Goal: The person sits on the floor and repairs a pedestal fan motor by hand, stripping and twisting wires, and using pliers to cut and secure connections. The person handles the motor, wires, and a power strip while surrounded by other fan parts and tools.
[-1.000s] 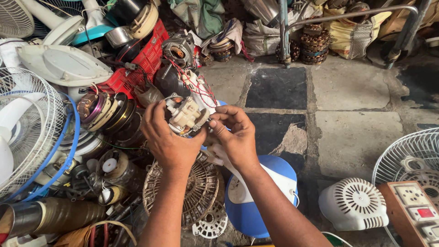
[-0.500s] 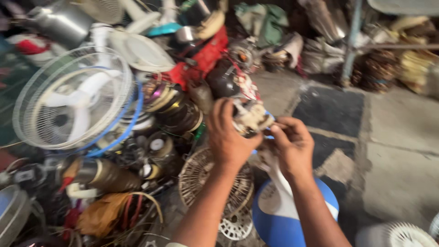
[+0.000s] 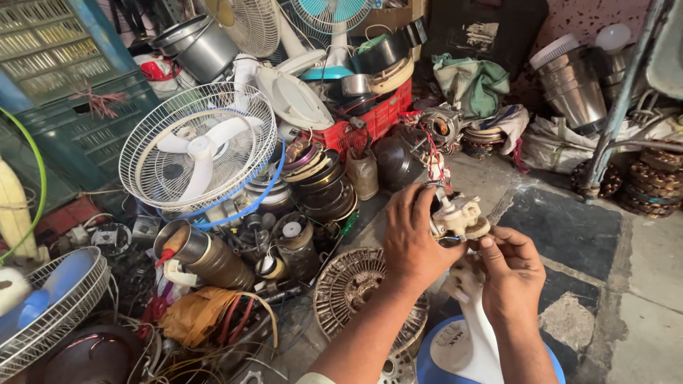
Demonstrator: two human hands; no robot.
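1. Your left hand (image 3: 411,242) wraps the small cream plastic gearbox with its metal shaft (image 3: 459,217) from the side, fingers closed round it, holding it up above the floor.
2. Your right hand (image 3: 511,274) pinches its lower edge with thumb and fingertips, steadying it for close work.
3. It hangs over the white-and-blue fan base (image 3: 462,348), beside the round metal motor grille (image 3: 352,284).
4. Compared with half a second ago, the view has swung right and steadied; your grip looks unchanged.

- A cluttered fan repair workshop, set on a stone floor (image 3: 640,284).
- Fans (image 3: 199,153), loose motors (image 3: 324,188), wires (image 3: 235,320), and a red crate (image 3: 377,117) of parts lie heaped.
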